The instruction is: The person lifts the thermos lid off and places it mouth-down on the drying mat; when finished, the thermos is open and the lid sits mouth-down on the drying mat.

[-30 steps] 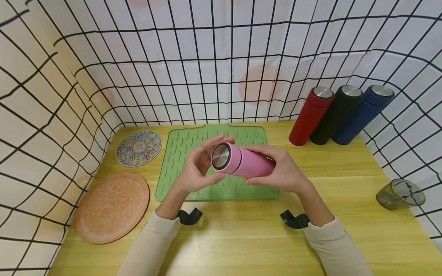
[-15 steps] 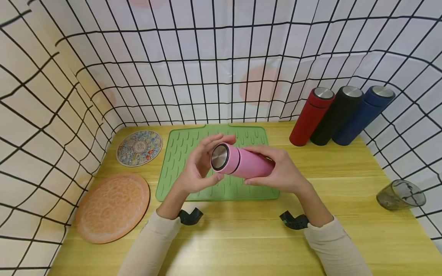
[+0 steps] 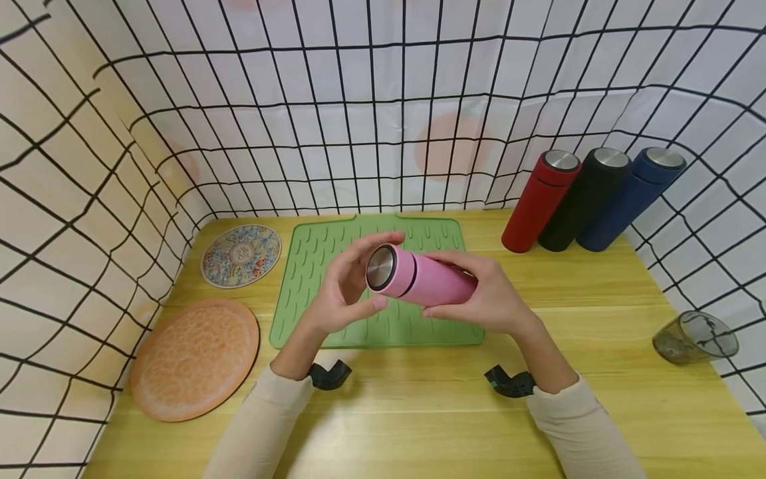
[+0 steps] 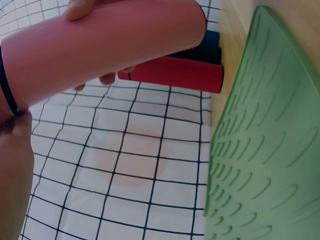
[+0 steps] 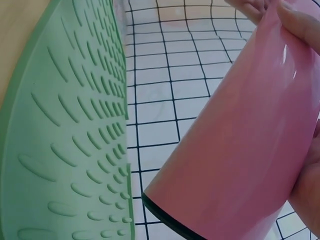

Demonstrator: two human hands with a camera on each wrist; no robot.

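A pink thermos bottle (image 3: pixel 439 281) with a steel-topped lid (image 3: pixel 381 267) is held tilted above a green ribbed mat (image 3: pixel 311 279), lid end to the left. My right hand (image 3: pixel 487 293) grips its body near the base, thumb on the near side and fingers over the far side. Around the lid end is my left hand (image 3: pixel 344 286), its fingers loosely curved behind the lid and its thumb stretched out just under it. The left wrist view shows the pink body (image 4: pixel 115 40) close up; the right wrist view shows its dark-rimmed base end (image 5: pixel 220 165).
Red (image 3: pixel 541 199), black (image 3: pixel 583 199) and blue (image 3: pixel 628 199) thermos bottles stand at the back right. A smoky glass (image 3: pixel 694 338) is at the right edge. On the left lie a patterned round mat (image 3: pixel 241 257) and a larger orange round mat (image 3: pixel 194 359). Grid-printed cloth walls surround the table.
My left fingers and thumb have spread slightly away from the lid, and the lid has turned a little. The right hand keeps its hold on the thermos bottle.
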